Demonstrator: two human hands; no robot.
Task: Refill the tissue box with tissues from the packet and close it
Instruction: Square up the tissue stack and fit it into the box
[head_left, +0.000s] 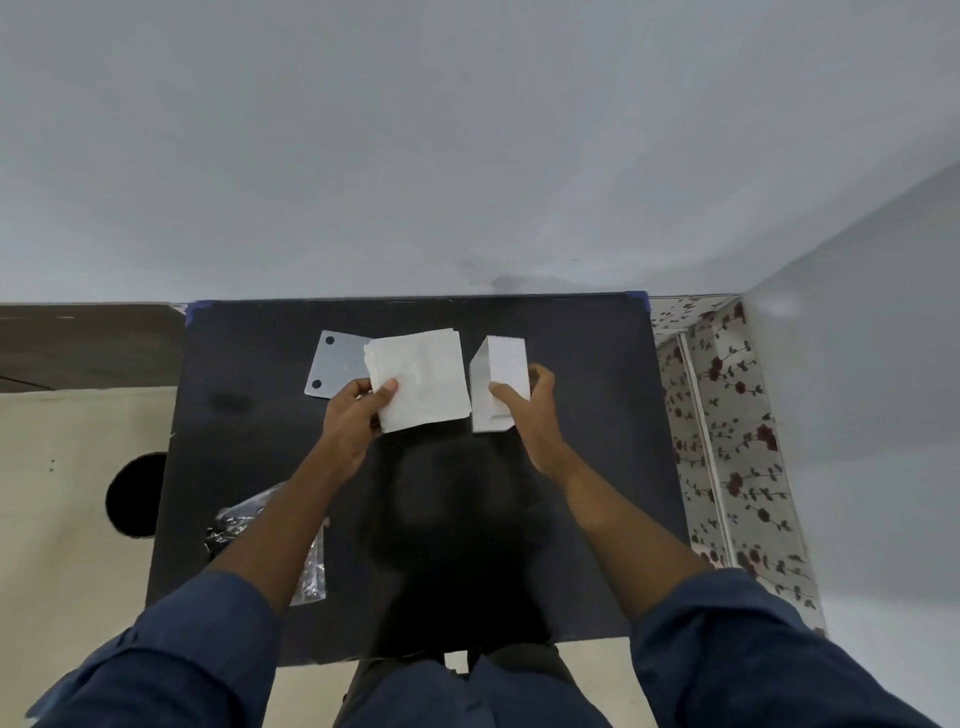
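- Head view showed a stack of white tissues (421, 379) held above the black table (587, 467), its near-left corner pinched by the left hand (358, 415), thumb on top and fingers beneath.
- Just to the right of that grip, the white tissue box (497, 382) stood tilted on the table, clasped by the right hand (530, 410), thumb on its near face and fingers wrapped round its right side.
- Tissues and box sat just beside each other, edges nearly touching.
- Beyond the left hand, partly under the tissues, lay a flat grey lid (335, 364) with two dark holes.
- Nearer than the left hand, under the forearm, lay the crumpled clear packet (311, 566).
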